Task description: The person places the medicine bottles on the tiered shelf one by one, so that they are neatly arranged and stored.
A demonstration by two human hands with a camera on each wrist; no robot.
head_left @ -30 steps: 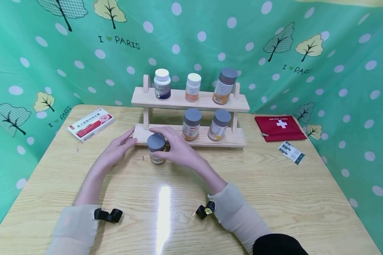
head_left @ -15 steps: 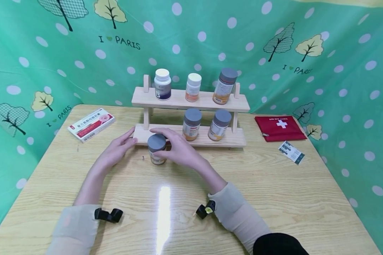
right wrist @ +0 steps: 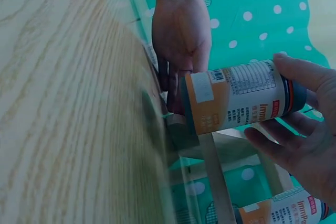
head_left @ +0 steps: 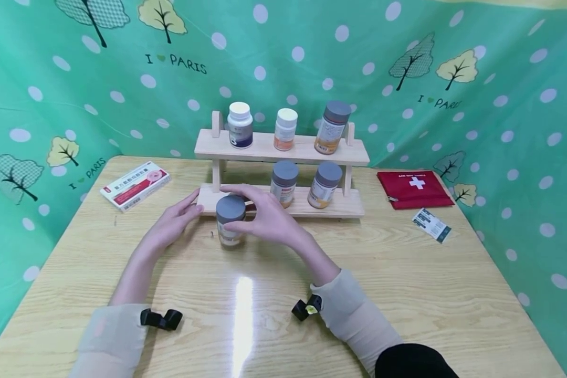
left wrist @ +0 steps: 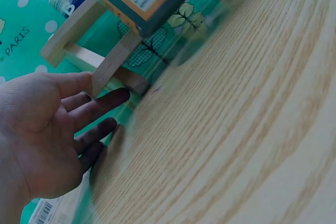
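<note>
In the head view my right hand (head_left: 274,218) holds a pill bottle (head_left: 228,239) by its grey lid, thumb in front and fingers behind. Its orange-and-white label faces the right wrist camera, where the bottle (right wrist: 236,98) is seen whole. It is in front of the lower tier's left end. My left hand (head_left: 172,226) touches the left end of the two-tier wooden shelf (head_left: 212,202); in the left wrist view that hand (left wrist: 47,124) has its fingers extended against the plank's end. Two more grey-lidded bottles (head_left: 283,184) (head_left: 323,186) stand on the lower tier.
On the upper tier are two white-capped bottles (head_left: 240,126) (head_left: 285,129) and a grey-lidded bottle (head_left: 332,128). A medicine box (head_left: 135,185) lies on the table at the left. A red first aid pouch (head_left: 415,190) and a small packet (head_left: 431,226) lie at the right.
The held bottle and my right hand have shifted slightly, and the bottle looks a little larger, as if raised toward the head camera. My left hand stays at the shelf's end.
</note>
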